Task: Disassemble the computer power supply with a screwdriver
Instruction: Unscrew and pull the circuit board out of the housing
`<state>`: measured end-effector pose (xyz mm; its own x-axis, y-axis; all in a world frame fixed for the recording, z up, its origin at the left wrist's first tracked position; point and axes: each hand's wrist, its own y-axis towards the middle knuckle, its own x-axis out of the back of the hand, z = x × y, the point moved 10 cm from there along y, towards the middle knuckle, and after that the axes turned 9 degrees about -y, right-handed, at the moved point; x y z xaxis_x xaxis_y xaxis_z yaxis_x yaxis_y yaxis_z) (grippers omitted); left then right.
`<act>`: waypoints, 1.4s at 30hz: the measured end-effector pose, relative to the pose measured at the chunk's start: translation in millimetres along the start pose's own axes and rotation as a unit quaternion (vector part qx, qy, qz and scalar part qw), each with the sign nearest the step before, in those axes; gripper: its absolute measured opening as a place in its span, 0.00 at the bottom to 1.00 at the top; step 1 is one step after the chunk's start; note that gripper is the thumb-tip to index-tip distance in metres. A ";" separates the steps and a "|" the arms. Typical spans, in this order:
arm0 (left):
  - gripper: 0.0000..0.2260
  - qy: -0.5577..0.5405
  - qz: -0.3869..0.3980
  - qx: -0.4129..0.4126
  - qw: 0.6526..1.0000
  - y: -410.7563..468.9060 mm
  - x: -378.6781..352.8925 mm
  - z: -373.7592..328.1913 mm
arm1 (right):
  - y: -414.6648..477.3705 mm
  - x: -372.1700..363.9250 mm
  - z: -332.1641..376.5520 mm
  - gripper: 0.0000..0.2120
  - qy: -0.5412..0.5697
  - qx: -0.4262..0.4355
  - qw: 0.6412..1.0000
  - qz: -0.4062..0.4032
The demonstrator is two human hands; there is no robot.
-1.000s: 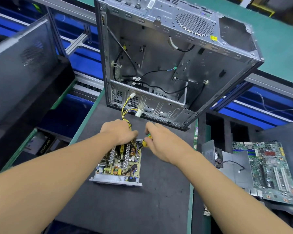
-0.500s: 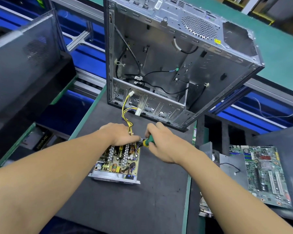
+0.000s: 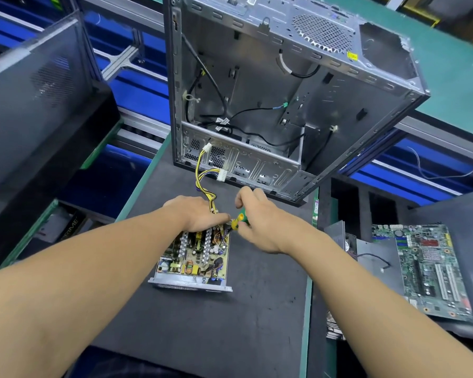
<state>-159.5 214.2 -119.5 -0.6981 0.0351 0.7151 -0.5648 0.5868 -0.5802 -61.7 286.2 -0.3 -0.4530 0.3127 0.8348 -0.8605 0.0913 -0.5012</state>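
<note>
The power supply [image 3: 194, 264] lies open on the dark mat, its yellow-green circuit board bare in a grey metal tray. My left hand [image 3: 195, 214] rests on the far end of the board, where the yellow cable bundle [image 3: 202, 175] leaves it; the fingers are partly hidden. My right hand [image 3: 260, 222] grips a screwdriver [image 3: 239, 218] with a green and yellow handle. Its tip points down-left at the far right corner of the board, next to my left fingertips.
An empty grey computer case [image 3: 271, 91] stands open just behind the power supply, with loose black wires inside. A motherboard [image 3: 426, 268] lies to the right beyond the mat's edge. A dark panel [image 3: 33, 105] leans at the left.
Both hands have stayed at the far end of the board. My right hand has turned a little round the screwdriver handle, showing more of its green part.
</note>
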 end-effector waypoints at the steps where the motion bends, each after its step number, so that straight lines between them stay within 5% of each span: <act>1: 0.32 0.000 0.001 -0.003 1.000 -0.3 -0.3 0.0 | -0.2 1.4 -2.3 0.10 -0.007 -0.021 1.000 -0.007; 6: 0.40 0.011 0.002 -0.002 1.000 1.1 -2.3 4.5 | 0.6 13.6 -0.5 0.18 -0.176 -0.070 0.980 -0.062; 10: 0.37 0.007 -0.009 -0.021 1.000 2.3 0.1 -1.1 | 1.8 6.7 -1.7 0.08 -0.057 -0.034 0.998 -0.006; 13: 0.30 -0.004 -0.023 -0.012 1.000 -1.8 3.0 -0.3 | -1.9 4.5 -11.4 0.12 -0.009 -0.052 0.998 0.018; 20: 0.31 0.001 -0.061 -0.017 0.998 -2.4 5.2 -0.2 | -0.7 11.4 -10.3 0.14 -0.131 -0.089 0.987 -0.039; 28: 0.35 0.011 -0.122 -0.026 0.992 -4.8 13.7 -0.6 | 1.7 5.3 -7.5 0.09 -0.051 -0.059 0.997 0.012; 32: 0.37 -0.002 -0.122 -0.027 0.992 -2.8 11.5 0.6 | -2.2 9.3 -10.3 0.18 -0.133 -0.103 0.985 -0.035; 34: 0.40 -0.001 -0.123 -0.025 0.992 -1.0 10.7 1.8 | -0.2 8.1 -4.7 0.13 -0.149 -0.089 0.984 -0.041; 42: 0.37 0.004 -0.170 -0.032 0.985 -0.8 16.2 2.7 | -1.7 6.5 -6.7 0.13 -0.013 -0.084 0.996 0.005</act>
<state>-171.5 212.1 -108.5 -0.4701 -0.1667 0.8667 -0.7365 0.6153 -0.2811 -61.6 294.4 4.5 -0.4688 0.2897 0.8344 -0.8062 0.2456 -0.5382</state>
